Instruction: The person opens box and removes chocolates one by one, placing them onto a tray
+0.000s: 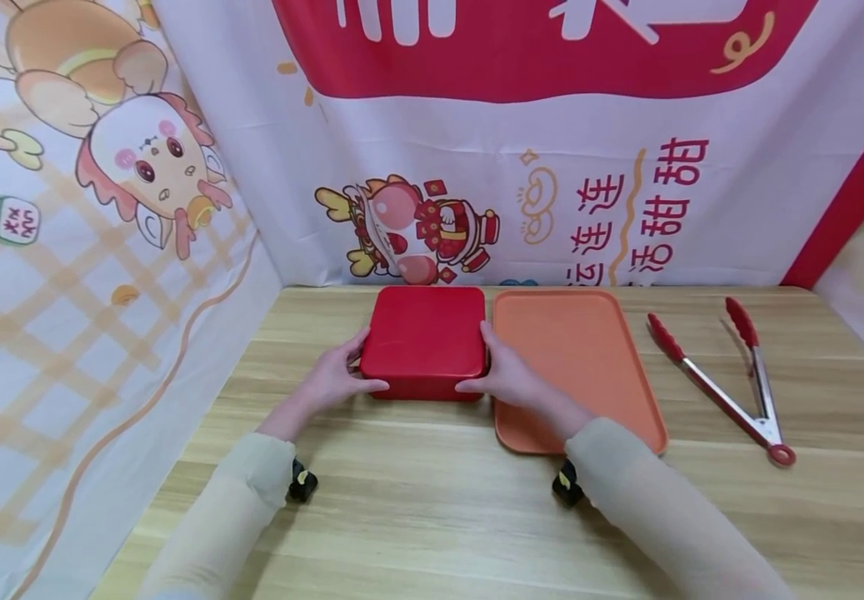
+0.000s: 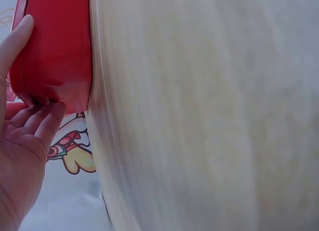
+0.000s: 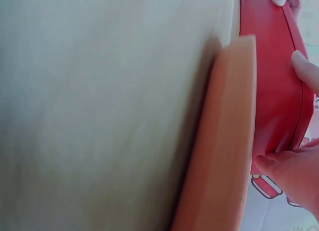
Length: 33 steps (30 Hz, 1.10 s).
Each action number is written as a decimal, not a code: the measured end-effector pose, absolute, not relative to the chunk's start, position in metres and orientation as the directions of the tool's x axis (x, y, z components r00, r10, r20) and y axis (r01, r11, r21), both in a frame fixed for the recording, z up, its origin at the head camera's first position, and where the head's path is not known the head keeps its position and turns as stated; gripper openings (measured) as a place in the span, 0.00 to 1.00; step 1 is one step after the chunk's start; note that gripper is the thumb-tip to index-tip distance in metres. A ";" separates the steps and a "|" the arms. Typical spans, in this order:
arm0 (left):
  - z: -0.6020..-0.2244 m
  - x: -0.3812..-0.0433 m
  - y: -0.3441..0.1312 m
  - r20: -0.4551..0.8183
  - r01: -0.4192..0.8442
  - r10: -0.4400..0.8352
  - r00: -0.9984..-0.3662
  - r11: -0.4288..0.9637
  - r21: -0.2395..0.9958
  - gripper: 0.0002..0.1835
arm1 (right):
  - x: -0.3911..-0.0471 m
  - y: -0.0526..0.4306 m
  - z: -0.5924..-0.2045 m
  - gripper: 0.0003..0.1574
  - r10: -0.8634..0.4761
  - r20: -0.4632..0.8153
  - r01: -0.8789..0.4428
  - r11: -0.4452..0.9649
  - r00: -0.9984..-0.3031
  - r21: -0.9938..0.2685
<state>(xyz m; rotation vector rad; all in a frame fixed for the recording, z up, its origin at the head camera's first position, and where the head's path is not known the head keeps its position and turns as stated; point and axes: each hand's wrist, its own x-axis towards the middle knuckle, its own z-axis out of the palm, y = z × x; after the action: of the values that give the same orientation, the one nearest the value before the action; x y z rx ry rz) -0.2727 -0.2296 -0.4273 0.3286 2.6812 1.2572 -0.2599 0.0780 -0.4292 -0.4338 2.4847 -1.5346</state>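
While both sleeves (image 1: 222, 500) reach forward over the wooden table (image 1: 417, 517), the left hand (image 1: 330, 383) and right hand (image 1: 510, 375) grip a red box (image 1: 424, 333) from opposite sides. Each hand is partly closed, thumb on the near face, fingers bent round the side. The box sits flat near the table's far edge, lid upward, one side wall facing the person. Its long axis appears to run left to right, though the slanted view leaves this uncertain. Just right lies an orange tray (image 1: 566, 350), lengthwise away from the person; farther right, tongs (image 1: 716, 393) lie spread, tips pointing away. Printed cloth (image 1: 439, 133) hangs behind.
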 end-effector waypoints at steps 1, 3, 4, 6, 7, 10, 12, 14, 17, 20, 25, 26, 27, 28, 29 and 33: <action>-0.428 -0.273 -0.230 -0.051 0.131 0.264 -0.963 0.628 0.767 0.63 | -0.260 0.077 -0.430 0.72 -0.334 -0.011 -0.138 0.419 -0.943 -0.898; -0.428 -0.273 -0.231 -0.048 0.136 0.263 -0.964 0.637 0.759 0.63 | -0.259 0.074 -0.430 0.72 -0.316 -0.017 -0.120 0.410 -0.949 -0.904; -0.428 -0.273 -0.231 -0.046 0.139 0.263 -0.964 0.641 0.755 0.63 | -0.259 0.074 -0.431 0.72 -0.307 -0.019 -0.113 0.407 -0.952 -0.907; -0.428 -0.272 -0.231 -0.046 0.139 0.261 -0.964 0.644 0.752 0.64 | -0.258 0.072 -0.431 0.71 -0.291 -0.026 -0.097 0.401 -0.956 -0.911; -0.428 -0.272 -0.231 -0.046 0.138 0.259 -0.965 0.646 0.751 0.64 | -0.258 0.072 -0.431 0.70 -0.285 -0.029 -0.091 0.397 -0.958 -0.914; -0.426 -0.271 -0.231 -0.049 0.137 0.259 -0.965 0.650 0.747 0.63 | -0.257 0.069 -0.430 0.69 -0.268 -0.036 -0.072 0.385 -0.963 -0.920; -0.426 -0.271 -0.231 -0.050 0.136 0.259 -0.964 0.653 0.745 0.63 | -0.257 0.068 -0.430 0.69 -0.262 -0.040 -0.063 0.372 -0.964 -0.926; -0.425 -0.271 -0.231 -0.044 0.142 0.259 -0.965 0.654 0.743 0.63 | -0.257 0.068 -0.430 0.69 -0.263 -0.031 -0.068 0.362 -0.964 -0.930; -0.425 -0.271 -0.231 -0.036 0.146 0.258 -0.966 0.651 0.744 0.63 | -0.257 0.068 -0.430 0.69 -0.265 -0.019 -0.078 0.352 -0.964 -0.933; -0.425 -0.271 -0.231 -0.038 0.143 0.258 -0.965 0.645 0.750 0.63 | -0.257 0.068 -0.431 0.69 -0.261 -0.011 -0.086 0.359 -0.965 -0.930; -0.426 -0.272 -0.231 -0.044 0.139 0.260 -0.965 0.644 0.752 0.63 | -0.256 0.068 -0.430 0.68 -0.253 -0.013 -0.087 0.381 -0.967 -0.920; -0.426 -0.272 -0.231 -0.043 0.141 0.260 -0.965 0.646 0.751 0.63 | -0.256 0.067 -0.429 0.68 -0.253 -0.012 -0.089 0.384 -0.967 -0.919; -0.426 -0.272 -0.231 -0.041 0.142 0.260 -0.965 0.644 0.752 0.63 | -0.255 0.067 -0.429 0.67 -0.254 -0.011 -0.090 0.384 -0.967 -0.919; -0.426 -0.272 -0.231 -0.039 0.143 0.260 -0.965 0.644 0.752 0.63 | -0.255 0.067 -0.429 0.67 -0.253 -0.012 -0.089 0.384 -0.967 -0.919; -0.425 -0.272 -0.231 -0.036 0.148 0.264 -0.964 0.643 0.751 0.63 | -0.255 0.067 -0.429 0.67 -0.253 -0.009 -0.093 0.389 -0.967 -0.917; -0.425 -0.271 -0.231 -0.033 0.159 0.269 -0.963 0.659 0.735 0.62 | -0.254 0.066 -0.428 0.66 -0.256 -0.008 -0.098 0.399 -0.967 -0.912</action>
<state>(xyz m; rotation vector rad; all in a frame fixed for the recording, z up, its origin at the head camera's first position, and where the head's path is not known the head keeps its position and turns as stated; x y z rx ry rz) -0.2708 -0.2314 -0.4251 0.3543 2.7327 1.1914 -0.2543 0.0660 -0.4285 -0.3196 2.5017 -1.6144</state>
